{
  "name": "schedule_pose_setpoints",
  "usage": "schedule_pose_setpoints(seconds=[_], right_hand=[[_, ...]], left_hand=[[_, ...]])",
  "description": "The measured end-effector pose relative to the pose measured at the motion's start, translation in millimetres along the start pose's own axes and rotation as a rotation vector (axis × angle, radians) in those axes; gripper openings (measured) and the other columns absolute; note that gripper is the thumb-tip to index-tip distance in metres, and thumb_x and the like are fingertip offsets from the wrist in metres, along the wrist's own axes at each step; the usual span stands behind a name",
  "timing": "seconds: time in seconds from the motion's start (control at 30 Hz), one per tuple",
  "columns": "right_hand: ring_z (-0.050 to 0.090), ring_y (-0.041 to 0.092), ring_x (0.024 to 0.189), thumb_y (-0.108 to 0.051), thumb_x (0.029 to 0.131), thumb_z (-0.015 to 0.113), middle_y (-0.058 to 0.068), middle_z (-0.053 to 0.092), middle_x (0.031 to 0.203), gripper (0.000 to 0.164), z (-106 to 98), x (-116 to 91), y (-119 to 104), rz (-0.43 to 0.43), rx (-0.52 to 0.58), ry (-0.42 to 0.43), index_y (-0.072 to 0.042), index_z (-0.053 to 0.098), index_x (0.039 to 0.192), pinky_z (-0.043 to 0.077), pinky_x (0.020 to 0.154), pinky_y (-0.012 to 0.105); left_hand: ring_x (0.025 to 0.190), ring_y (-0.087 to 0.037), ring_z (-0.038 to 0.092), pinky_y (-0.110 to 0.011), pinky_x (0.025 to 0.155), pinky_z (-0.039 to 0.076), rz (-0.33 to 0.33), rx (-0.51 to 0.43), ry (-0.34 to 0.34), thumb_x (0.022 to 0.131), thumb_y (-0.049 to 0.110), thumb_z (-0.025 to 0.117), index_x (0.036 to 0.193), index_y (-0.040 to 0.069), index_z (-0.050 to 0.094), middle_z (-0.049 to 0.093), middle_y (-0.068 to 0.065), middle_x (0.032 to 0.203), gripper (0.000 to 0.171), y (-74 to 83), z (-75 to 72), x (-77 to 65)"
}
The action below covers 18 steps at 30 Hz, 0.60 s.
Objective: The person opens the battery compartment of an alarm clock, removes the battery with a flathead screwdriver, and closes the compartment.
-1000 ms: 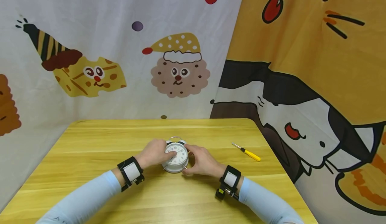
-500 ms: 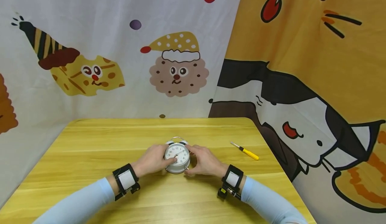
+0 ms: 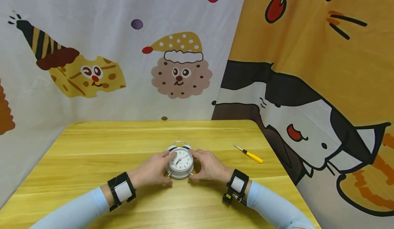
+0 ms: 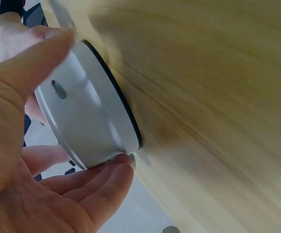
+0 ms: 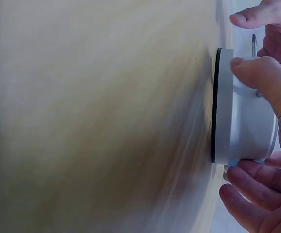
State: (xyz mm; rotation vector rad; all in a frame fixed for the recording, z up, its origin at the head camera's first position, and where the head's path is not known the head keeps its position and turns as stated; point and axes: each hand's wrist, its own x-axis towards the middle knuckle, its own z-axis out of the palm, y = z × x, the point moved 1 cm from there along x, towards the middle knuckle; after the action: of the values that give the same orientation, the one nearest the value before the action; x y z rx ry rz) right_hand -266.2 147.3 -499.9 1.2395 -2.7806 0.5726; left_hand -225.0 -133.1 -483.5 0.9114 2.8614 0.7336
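A white twin-bell alarm clock [image 3: 180, 160] lies on its back on the wooden table, dial up, its bells toward the far side. My left hand [image 3: 154, 169] is at its left. Those fingertips [image 4: 121, 162] touch the rim by a bell, one finger reaches over the dial's edge, and the thumb [image 5: 242, 18] stands apart from the casing. From the right, my right hand [image 3: 212, 165] holds the clock between thumb and fingers. Its thumb [image 5: 252, 70] presses the casing beside a small metal foot [image 5: 254, 44], while the other fingers [image 5: 257, 187] sit at the opposite side.
A screwdriver [image 3: 250, 154] with a yellow handle lies right of the clock, its tip pointing away and left. The table [image 3: 101, 143] reaches back to a cloth backdrop [image 3: 181, 13] with cartoon prints. A camera strap [image 3: 121, 189] circles each wrist.
My left thumb has come off the dial and swung down past the clock's near left edge. The left wrist has moved left and nearer. The right hand keeps its place on the clock.
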Motion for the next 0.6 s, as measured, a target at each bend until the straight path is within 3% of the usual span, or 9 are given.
schedule_pose_setpoints(seconds=[0.13, 0.4, 0.6], right_hand=[[0.076, 0.020, 0.120, -0.043, 0.077, 0.105, 0.005, 0.077, 0.134, 0.110, 0.0, 0.0, 0.1, -0.013, -0.014, 0.002, -0.005, 0.051, 0.165, 0.063, 0.106, 0.039], [0.076, 0.018, 0.113, -0.047, 0.078, 0.103, 0.003, 0.076, 0.131, 0.112, 1.6, -1.6, 0.7, -0.035, -0.056, 0.008, -0.004, 0.050, 0.167, 0.063, 0.101, 0.033], [0.072, 0.023, 0.132, -0.050, 0.079, 0.102, 0.008, 0.068, 0.153, 0.103, 4.6, -4.1, 3.0, -0.057, -0.105, 0.039, -0.011, 0.057, 0.163, 0.060, 0.114, 0.041]], left_hand=[[0.141, -0.052, 0.066, -0.059, 0.112, 0.059, 0.032, 0.018, 0.016, 0.079, 0.025, 0.104, 0.166, 0.001, 0.050, 0.050, -0.041, 0.164, 0.105, -1.2, 1.0, -2.4], [0.136, -0.052, 0.069, -0.059, 0.107, 0.062, 0.102, 0.094, 0.054, 0.083, 0.024, 0.102, 0.164, 0.008, 0.057, 0.053, -0.040, 0.162, 0.094, -5.8, 6.0, -3.2], [0.133, -0.049, 0.072, -0.058, 0.105, 0.063, 0.137, 0.170, 0.089, 0.084, 0.032, 0.102, 0.161, 0.011, 0.061, 0.060, -0.035, 0.156, 0.090, -9.5, 9.3, -2.7]])
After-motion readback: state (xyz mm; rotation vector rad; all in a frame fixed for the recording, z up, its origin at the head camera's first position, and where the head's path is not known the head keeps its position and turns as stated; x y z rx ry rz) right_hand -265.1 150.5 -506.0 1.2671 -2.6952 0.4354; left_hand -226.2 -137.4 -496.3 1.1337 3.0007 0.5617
